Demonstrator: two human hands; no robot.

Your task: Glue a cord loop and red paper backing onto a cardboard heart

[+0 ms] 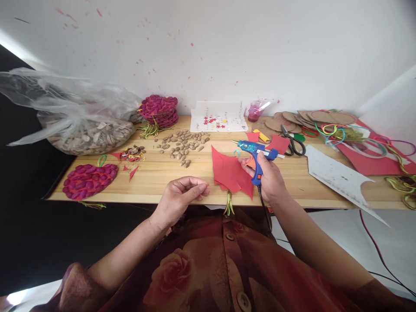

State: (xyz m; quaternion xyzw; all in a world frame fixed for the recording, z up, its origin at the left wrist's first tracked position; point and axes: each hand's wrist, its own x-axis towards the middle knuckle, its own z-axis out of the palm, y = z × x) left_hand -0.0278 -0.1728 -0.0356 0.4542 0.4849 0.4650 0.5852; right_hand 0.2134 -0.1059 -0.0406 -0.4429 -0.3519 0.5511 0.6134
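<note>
My right hand (271,177) is wrapped round the handle of a blue hot glue gun (248,147), whose nozzle points left above the table. Its black cord hangs down from the grip. Under and left of the gun lie red paper pieces (227,170), one over another, with a green and yellow yarn tassel (229,203) at the table's front edge. Left of that paper, my left hand (182,196) is closed, thumb against the curled fingers; whether something small is between them cannot be made out.
Loose pistachio shells (183,145) lie mid-table, beside a finished shell-covered piece (90,181) and a plastic bag of shells (87,130). Behind stand stacked purple pieces (158,112) and a white sheet (198,123) with small stars. Scissors (294,143), cardboard discs (282,122) and yarn (344,134) occupy the right.
</note>
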